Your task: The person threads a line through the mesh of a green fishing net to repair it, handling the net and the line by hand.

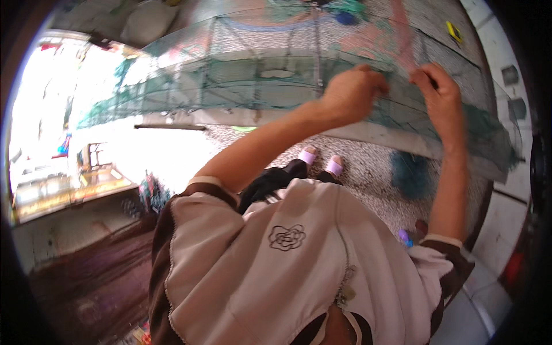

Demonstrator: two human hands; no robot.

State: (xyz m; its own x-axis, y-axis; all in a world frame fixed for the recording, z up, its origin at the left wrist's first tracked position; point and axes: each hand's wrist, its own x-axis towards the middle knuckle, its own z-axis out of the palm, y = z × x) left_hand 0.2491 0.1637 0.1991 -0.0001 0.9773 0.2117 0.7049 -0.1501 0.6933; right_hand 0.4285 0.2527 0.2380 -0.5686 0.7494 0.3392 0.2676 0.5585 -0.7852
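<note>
A long framed green mesh net (230,86) lies across a pale narrow bench (259,117) in front of me, with pinkish-red netting (402,29) at its upper right. My left hand (353,95) is over the middle right of the net, its fingers curled together; what they hold is hidden and blurred. My right hand (437,98) is a little to the right, thumb and index finger pinched on the pinkish-red netting where it narrows. Several thin dark bars cross the net.
A speckled floor with my slippered feet (307,156) and a dark teal bundle (409,175) is below. A yellow tool (454,32) and blue-green items (345,17) sit beyond the net. A cabinet (69,195) stands left; a white tiled wall (503,161) runs along the right.
</note>
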